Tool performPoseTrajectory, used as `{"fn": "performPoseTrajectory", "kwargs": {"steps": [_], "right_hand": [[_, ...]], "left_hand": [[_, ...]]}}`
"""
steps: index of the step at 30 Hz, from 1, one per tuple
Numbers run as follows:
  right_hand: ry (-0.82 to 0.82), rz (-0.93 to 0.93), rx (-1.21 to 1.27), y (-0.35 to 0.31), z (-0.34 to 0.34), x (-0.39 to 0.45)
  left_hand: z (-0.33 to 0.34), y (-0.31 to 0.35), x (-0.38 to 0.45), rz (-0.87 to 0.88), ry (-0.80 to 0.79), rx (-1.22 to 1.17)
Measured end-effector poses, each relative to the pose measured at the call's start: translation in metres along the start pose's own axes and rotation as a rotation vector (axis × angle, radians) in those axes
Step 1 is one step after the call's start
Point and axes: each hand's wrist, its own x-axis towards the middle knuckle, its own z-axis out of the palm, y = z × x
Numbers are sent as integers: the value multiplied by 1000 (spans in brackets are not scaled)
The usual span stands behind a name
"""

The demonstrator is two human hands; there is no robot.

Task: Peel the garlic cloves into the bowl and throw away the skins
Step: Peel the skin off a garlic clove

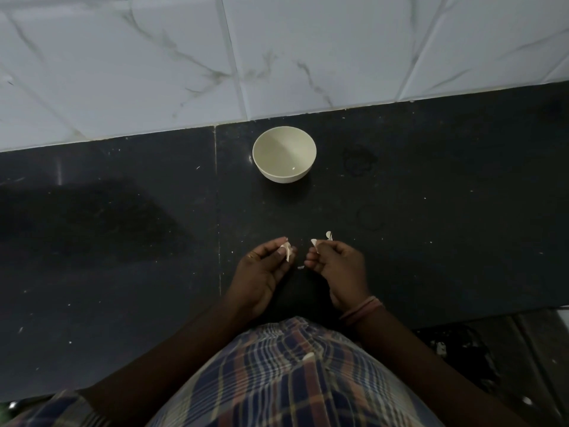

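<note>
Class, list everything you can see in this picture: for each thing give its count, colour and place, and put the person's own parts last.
bowl: one, cream, on the counter near the wall; looks nearly empty, one pale speck inside.
garlic pieces: a few, pale; in both hands' fingers, clove or skin cannot be told apart.
scrap: one, pale, on the counter between the hands.
counter: one, black, speckled, across the middle.
wall tiles: several, white with grey veins, behind the counter.
checked cloth: one, blue, brown and white, at the bottom; a pale scrap lies on it.
wristband: one, pinkish, on the right wrist.
left hand: one, pinching garlic.
right hand: one, pinching garlic.
</note>
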Motion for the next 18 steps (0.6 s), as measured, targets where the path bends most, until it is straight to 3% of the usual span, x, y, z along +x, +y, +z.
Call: {"fn": "performPoseTrajectory", "kwargs": {"steps": [8, 13, 16, 18], "right_hand": [[234, -114, -169, 4, -30, 22], [241, -199, -313, 7, -30, 17], [247, -327, -473, 9, -26, 6], [168, -418, -509, 9, -21, -1]], "left_hand": [[-2, -4, 5, -82, 67, -30], [1, -3, 3, -98, 44, 117], [3, -5, 1, -89, 15, 79], [2, -5, -1, -91, -2, 74]]}}
